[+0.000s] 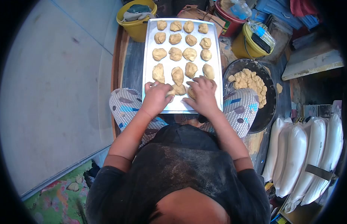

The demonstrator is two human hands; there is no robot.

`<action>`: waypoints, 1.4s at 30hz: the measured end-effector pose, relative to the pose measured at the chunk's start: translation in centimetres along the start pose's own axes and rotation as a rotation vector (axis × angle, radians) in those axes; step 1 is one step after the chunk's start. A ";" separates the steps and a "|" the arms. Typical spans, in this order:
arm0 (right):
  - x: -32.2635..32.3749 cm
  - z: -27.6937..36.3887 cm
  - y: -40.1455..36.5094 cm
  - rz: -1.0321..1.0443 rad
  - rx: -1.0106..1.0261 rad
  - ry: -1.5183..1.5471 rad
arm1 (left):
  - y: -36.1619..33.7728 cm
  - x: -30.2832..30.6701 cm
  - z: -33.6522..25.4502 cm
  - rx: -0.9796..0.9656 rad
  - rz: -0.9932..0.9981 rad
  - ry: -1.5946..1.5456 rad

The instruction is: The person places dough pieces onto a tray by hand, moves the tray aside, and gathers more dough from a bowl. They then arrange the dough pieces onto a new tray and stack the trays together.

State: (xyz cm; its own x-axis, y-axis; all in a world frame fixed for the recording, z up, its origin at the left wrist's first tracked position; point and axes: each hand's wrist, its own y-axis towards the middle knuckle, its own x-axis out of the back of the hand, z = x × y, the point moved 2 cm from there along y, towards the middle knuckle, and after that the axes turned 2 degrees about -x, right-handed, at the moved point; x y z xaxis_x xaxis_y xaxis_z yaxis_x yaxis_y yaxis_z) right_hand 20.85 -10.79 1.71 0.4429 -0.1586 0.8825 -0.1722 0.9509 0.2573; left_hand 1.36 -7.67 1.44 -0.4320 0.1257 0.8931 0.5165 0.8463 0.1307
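A metal baking tray (214, 106) lies across my lap, holding rows of lumpy dough pieces (175, 54). My left hand (157, 95) is at the tray's near left, its fingers curled over a piece of dough (171, 92) that is mostly covered. Beside it, a dough piece (179, 89) sits between my two hands. At the near right, the bent fingers of my right hand (204, 95) cup another piece of dough (191, 92), partly hidden. Longer dough pieces (177, 76) lie just beyond my fingertips.
To my right, a round black basin (269, 112) holds many small dough chunks (250, 83). Yellow buckets (134, 31) stand past the tray on both sides. Filled white plastic bags (297, 153) stand at the lower right. A pale wall panel (61, 86) borders my left.
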 end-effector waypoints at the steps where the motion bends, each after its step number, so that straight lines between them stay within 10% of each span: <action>1: -1.2 0.7 0.4 -0.017 0.016 -0.047 | 0.0 0.0 0.1 0.024 -0.050 -0.017; 17: 1.8 -5.6 -2.6 0.111 -0.216 0.245 | -3.9 2.3 1.7 0.099 -0.050 -0.143; 23: 8.7 -7.8 -3.3 -0.438 -0.382 -0.326 | -5.2 0.9 3.5 0.108 -0.056 -0.262; 30: 0.7 -1.3 -1.3 0.124 -0.045 0.344 | -2.7 -0.9 1.2 -0.013 -0.123 -0.007; 35: 1.8 -2.6 -1.6 0.170 -0.263 -0.083 | -2.2 -2.0 0.9 -0.063 -0.081 -0.017; 42: -0.6 -0.5 -0.1 0.225 -0.073 0.033 | -2.1 -1.5 -1.0 -0.113 -0.056 -0.110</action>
State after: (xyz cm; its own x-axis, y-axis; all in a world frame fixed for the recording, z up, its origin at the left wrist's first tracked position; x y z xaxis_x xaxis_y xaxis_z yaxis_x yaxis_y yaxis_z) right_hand 21.03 -10.65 0.95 0.4289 0.0672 0.9009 -0.2067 0.9781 0.0255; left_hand 1.66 -10.10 0.22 -0.5372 0.1411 0.8316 0.5665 0.7908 0.2317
